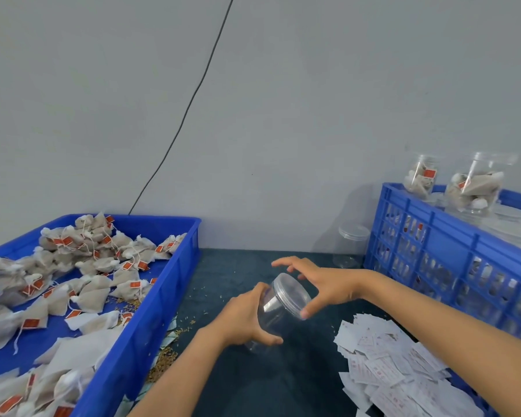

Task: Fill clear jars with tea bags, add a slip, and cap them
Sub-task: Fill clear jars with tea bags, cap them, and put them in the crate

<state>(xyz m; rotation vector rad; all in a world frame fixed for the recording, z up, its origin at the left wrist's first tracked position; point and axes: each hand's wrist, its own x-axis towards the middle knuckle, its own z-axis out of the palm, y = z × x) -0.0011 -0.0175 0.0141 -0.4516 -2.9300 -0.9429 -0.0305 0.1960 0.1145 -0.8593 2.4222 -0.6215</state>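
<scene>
A: Where's the empty clear plastic jar (pixel 278 314)?
B: Mid-table, tilted; its long axis runs near-left to far-right, capped end pointing far-right.
A: Hands?
B: Left hand (pixel 243 320) grips the jar's body. Right hand (pixel 322 285), nearer the clear screw lid (pixel 291 291), curls thumb and fingers round it.

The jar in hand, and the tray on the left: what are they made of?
The jar looks like thin clear plastic, glossy: the dark mat shows through its wall. It could be glass, though the ribbed clear lid suggests plastic. The tray looks like moulded blue plastic, smooth with a slight sheen.
</scene>
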